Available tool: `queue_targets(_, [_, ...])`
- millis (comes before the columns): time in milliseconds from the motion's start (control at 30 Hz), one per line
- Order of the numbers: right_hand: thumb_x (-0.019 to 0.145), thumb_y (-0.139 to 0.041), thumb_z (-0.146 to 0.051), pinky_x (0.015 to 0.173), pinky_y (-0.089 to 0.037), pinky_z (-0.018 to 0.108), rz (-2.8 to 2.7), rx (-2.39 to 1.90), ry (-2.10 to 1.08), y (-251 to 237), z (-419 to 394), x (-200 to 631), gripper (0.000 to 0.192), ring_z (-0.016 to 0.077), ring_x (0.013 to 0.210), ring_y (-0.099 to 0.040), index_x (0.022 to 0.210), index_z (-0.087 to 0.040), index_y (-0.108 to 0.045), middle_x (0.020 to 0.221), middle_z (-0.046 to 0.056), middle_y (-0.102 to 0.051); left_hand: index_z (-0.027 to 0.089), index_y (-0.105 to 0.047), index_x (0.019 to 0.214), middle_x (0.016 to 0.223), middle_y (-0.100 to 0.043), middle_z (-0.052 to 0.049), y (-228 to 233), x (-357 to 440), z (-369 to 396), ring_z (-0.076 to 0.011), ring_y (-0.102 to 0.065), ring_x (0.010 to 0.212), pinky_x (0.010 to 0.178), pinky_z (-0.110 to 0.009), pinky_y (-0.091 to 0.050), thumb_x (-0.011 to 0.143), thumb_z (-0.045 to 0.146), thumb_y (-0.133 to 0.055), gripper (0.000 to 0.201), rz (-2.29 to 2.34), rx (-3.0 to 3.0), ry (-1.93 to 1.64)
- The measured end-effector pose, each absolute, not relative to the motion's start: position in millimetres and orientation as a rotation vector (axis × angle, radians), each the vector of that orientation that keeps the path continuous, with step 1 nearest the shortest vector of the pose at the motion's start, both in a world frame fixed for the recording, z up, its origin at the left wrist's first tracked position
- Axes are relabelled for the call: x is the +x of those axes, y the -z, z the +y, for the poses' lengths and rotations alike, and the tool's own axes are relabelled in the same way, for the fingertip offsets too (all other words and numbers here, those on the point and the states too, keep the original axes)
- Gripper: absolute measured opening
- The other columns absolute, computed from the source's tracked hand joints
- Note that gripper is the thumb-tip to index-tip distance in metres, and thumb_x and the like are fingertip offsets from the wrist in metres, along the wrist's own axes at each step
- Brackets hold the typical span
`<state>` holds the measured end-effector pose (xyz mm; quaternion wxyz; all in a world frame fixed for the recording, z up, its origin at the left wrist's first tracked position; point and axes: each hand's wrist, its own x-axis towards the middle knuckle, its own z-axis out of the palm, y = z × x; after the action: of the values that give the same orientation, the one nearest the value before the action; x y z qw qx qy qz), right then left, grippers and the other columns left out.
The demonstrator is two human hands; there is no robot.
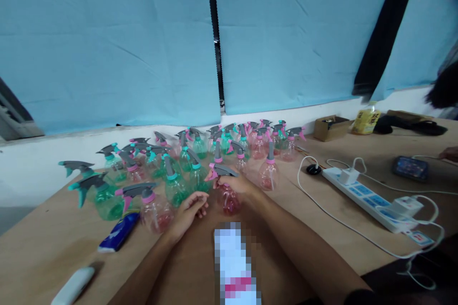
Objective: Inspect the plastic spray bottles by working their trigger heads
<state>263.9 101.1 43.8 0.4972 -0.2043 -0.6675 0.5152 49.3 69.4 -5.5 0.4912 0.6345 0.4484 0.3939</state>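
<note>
My right hand (pixel 240 185) grips the neck of a pink spray bottle (pixel 229 200) with a grey head and pink trigger, standing on the wooden table (pixel 322 228). Just to its left, my left hand (pixel 189 213) rests on the table, fingers loosely curled and holding nothing. It lies beside another pink bottle (pixel 154 209). Several green and pink spray bottles (pixel 200 152) crowd the table behind both hands.
A blue-and-white tube (pixel 119 232) and a white object (pixel 73 286) lie at the left front. A white power strip (pixel 372 200) with cables runs along the right, near a phone (pixel 410 167). A cardboard box (pixel 331 127) and yellow bottle (pixel 366 119) stand far right.
</note>
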Motion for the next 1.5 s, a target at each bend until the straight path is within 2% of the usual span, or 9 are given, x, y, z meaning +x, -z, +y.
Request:
queue_targets(100, [0.065,-0.053,-0.015,0.061,-0.044,0.024,-1.604,-0.521,-1.242,-42,100,263,0.034,0.0139,0.067,-0.059,0.092,-0.022,-0.073,0.073,-0.001,-0.068,0.019,-0.064,0.101,0.080,-0.062,-0.001,0,42,66,-0.0133,-0.058,0.065,0.060,-0.025,-0.043,0.085,0.049,-0.061,0.034,1.026,1.485,-0.933])
queue_targets(300, [0.065,-0.052,-0.015,0.059,-0.042,0.024,-1.593,-0.531,-1.261,-34,102,263,0.031,0.0130,0.064,-0.056,0.087,-0.022,-0.072,0.077,0.000,-0.068,0.018,-0.066,0.092,0.065,-0.053,0.002,-7,25,68,-0.0121,-0.052,0.059,0.059,-0.025,-0.040,0.079,0.043,-0.071,0.029,0.937,1.356,-0.820])
queue_targets(500, [0.063,-0.053,-0.015,0.061,-0.041,0.025,-1.532,-0.553,-1.277,-32,103,263,0.016,0.0125,0.063,-0.054,0.070,-0.020,-0.066,0.069,-0.001,-0.062,0.018,-0.066,0.089,0.064,-0.050,0.004,-5,22,68,-0.0097,-0.048,0.058,0.057,-0.023,-0.037,0.081,0.035,-0.073,0.020,0.847,1.284,-0.854])
queue_targets(733, [0.064,-0.052,-0.017,0.061,-0.041,0.024,-1.574,-0.621,-1.221,-28,106,262,0.026,0.0120,0.063,-0.053,0.081,-0.022,-0.072,0.071,-0.002,-0.064,0.017,-0.066,0.086,0.063,-0.054,0.003,-1,27,69,-0.0101,-0.051,0.058,0.056,-0.022,-0.036,0.078,0.039,-0.075,0.025,0.913,1.309,-0.930])
queue_targets(933, [0.064,-0.053,-0.016,0.059,-0.040,0.024,-1.479,-0.632,-1.220,-24,106,259,0.016,0.0123,0.061,-0.054,0.071,-0.020,-0.067,0.067,-0.001,-0.062,0.017,-0.065,0.086,0.063,-0.055,0.003,1,28,70,-0.0104,-0.052,0.058,0.055,-0.021,-0.035,0.077,0.041,-0.074,0.028,0.942,1.314,-0.960])
queue_targets(1100, [0.065,-0.053,-0.015,0.056,-0.038,0.023,-1.515,-0.639,-1.210,-24,104,260,0.023,0.0105,0.057,-0.049,0.079,-0.021,-0.071,0.067,-0.002,-0.062,0.017,-0.066,0.087,0.063,-0.055,0.003,1,28,69,-0.0108,-0.052,0.058,0.056,-0.021,-0.036,0.078,0.043,-0.074,0.029,0.951,1.327,-0.960])
queue_targets(1300, [0.063,-0.054,-0.016,0.056,-0.038,0.023,-1.429,-0.674,-1.236,-28,101,257,0.013,0.0117,0.060,-0.052,0.069,-0.019,-0.066,0.067,-0.001,-0.062,0.017,-0.067,0.089,0.066,-0.056,0.002,-1,28,68,-0.0116,-0.053,0.059,0.056,-0.022,-0.036,0.077,0.041,-0.074,0.027,0.958,1.339,-0.966])
queue_targets(1500, [0.064,-0.053,-0.015,0.059,-0.039,0.023,-1.481,-0.644,-1.227,-30,101,256,0.017,0.0115,0.061,-0.052,0.072,-0.020,-0.068,0.065,-0.002,-0.060,0.017,-0.066,0.089,0.063,-0.056,0.003,0,28,68,-0.0118,-0.052,0.058,0.056,-0.023,-0.035,0.078,0.043,-0.073,0.029,0.966,1.359,-0.953])
